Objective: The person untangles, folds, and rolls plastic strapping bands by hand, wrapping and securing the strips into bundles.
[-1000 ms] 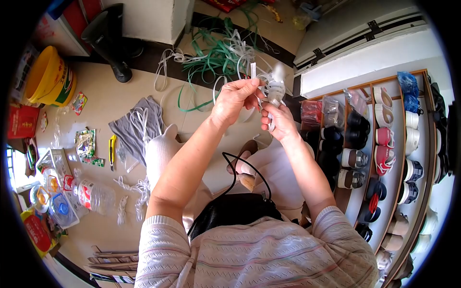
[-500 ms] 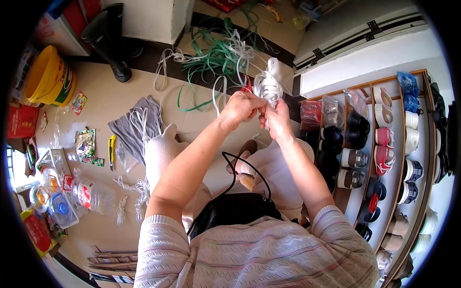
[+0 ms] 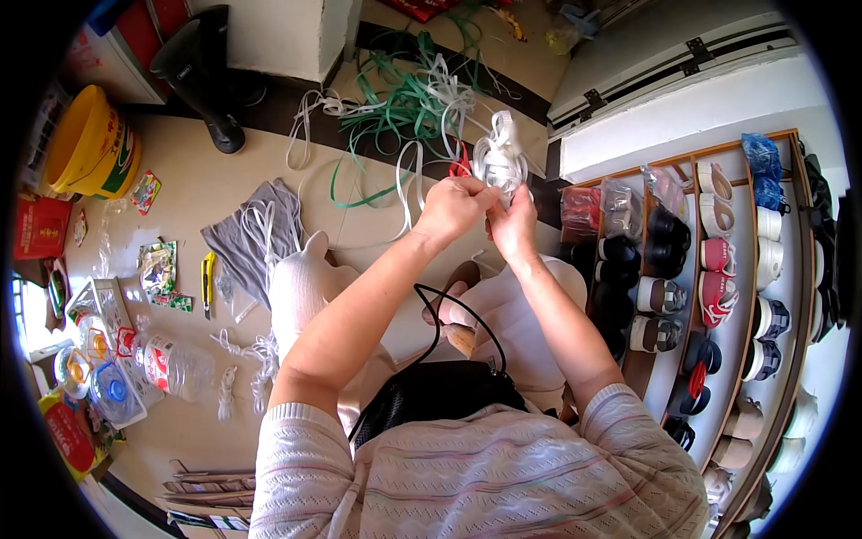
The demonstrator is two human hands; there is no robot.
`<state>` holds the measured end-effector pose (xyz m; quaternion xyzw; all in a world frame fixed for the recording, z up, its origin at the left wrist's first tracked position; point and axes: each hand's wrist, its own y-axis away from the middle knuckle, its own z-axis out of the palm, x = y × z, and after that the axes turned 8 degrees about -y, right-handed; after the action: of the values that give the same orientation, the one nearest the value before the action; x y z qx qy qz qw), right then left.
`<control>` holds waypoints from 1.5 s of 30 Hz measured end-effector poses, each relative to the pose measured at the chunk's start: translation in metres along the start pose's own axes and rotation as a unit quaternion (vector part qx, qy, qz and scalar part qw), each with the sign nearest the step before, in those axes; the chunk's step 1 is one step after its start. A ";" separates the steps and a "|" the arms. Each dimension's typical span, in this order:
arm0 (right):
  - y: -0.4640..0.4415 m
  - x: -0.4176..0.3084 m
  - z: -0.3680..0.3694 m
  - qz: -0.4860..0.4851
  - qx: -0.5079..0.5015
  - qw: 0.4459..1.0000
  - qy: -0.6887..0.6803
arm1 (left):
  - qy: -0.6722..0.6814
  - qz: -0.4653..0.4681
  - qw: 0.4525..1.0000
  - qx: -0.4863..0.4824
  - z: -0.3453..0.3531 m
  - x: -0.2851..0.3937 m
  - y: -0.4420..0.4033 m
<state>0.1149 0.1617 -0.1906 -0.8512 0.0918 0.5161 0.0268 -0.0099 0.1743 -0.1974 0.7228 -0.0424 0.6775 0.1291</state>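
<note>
A bundle of white strap (image 3: 499,162) stands up just beyond my fingertips. My right hand (image 3: 514,225) is closed on the lower end of this bundle. Beside it, my left hand (image 3: 456,207) is closed in a pinch, its fingertips meeting my right hand; what they pinch is hidden. A red object (image 3: 460,160) shows just beyond my left hand, beside the white bundle. On the floor past my hands lies a tangle of green strap (image 3: 395,103) and white strap, and one white strand loops down close to my left wrist.
A shoe rack (image 3: 698,225) runs along the right. On the left floor are a yellow bucket (image 3: 94,148), a black boot (image 3: 199,81), a grey cloth (image 3: 256,229), a yellow cutter (image 3: 207,283) and a plastic bottle (image 3: 175,366). A black bag (image 3: 440,395) rests at my lap.
My hands have come together below the white bundle, which now stands more upright and more fully in view. The red object has come into view beside it.
</note>
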 end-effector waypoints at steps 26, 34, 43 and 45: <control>-0.004 0.006 -0.003 -0.062 -0.040 0.993 0.092 | 0.142 -0.035 0.988 -0.038 0.001 -0.005 0.001; -0.001 0.002 -0.004 -0.156 -0.039 0.970 0.184 | 0.288 -0.094 0.952 -0.034 -0.007 -0.011 -0.003; -0.003 -0.001 -0.004 -0.176 -0.008 0.970 0.167 | 0.309 -0.078 0.947 -0.037 -0.005 -0.010 -0.003; -0.002 -0.013 -0.004 -0.201 -0.009 0.965 0.166 | 0.313 -0.075 0.946 -0.036 -0.006 -0.010 -0.003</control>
<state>0.1131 0.1648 -0.1770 -0.9259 -0.0825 0.3527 0.1069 -0.0158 0.1775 -0.2075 0.4700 0.0304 0.8562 0.2124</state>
